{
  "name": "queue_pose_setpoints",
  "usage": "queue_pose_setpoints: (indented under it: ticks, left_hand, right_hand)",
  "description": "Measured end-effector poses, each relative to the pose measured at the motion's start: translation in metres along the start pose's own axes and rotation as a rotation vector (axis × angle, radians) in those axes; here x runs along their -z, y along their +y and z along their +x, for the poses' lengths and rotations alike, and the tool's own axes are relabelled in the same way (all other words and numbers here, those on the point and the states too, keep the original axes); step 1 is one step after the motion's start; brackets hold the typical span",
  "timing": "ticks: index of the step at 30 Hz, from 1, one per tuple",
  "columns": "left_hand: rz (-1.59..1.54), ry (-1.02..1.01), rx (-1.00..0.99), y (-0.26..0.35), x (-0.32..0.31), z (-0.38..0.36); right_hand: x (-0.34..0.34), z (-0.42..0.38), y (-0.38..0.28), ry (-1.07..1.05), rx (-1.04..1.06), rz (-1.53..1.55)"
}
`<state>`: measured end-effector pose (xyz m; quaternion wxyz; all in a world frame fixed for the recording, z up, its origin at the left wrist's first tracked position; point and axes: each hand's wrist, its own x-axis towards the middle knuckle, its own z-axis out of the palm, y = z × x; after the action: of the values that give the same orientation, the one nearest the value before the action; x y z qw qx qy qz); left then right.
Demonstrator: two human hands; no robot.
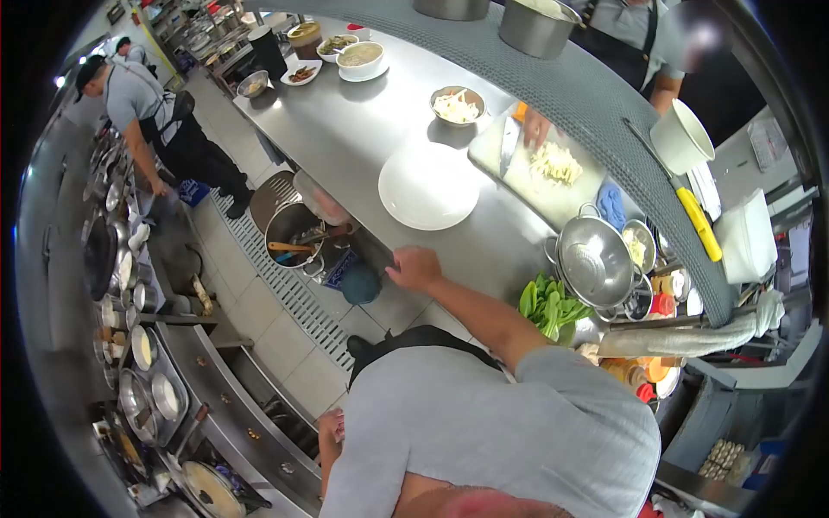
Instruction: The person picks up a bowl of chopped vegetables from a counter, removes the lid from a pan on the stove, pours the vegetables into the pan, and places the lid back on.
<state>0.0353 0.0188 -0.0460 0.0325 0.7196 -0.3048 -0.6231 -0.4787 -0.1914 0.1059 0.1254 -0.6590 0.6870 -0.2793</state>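
Observation:
My right hand [415, 268] is at the near edge of the steel counter [345, 155], fingers loosely bent with a gap at the thumb. Nothing plainly shows in it. Below that edge, close to the hand, is a round blue-green object [361, 283]. A steel pot [294, 231] holding several utensils stands beside it. Down by my body on the left is my left hand [331, 429], mostly covered by my sleeve, with its fingers hard to see. A large white plate [429, 186] lies on the counter beyond my right hand.
A co-worker's hand [536, 128] is on chopped pale vegetable [555, 164] on a cutting board [523, 186], beside a knife [509, 145]. Colanders [596, 259] and leafy greens [551, 308] are at right. Another person [147, 108] stands by the stoves across the tiled aisle [289, 332].

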Motion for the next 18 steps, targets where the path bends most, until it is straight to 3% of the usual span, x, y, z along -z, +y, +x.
queue_pose_setpoints:
  ticks: [18]
  left_hand:
    - [0.064,-0.088,0.025,0.003,-0.036,0.023]
  right_hand:
    - [-0.005,0.004,0.009,0.013,0.021,0.046]
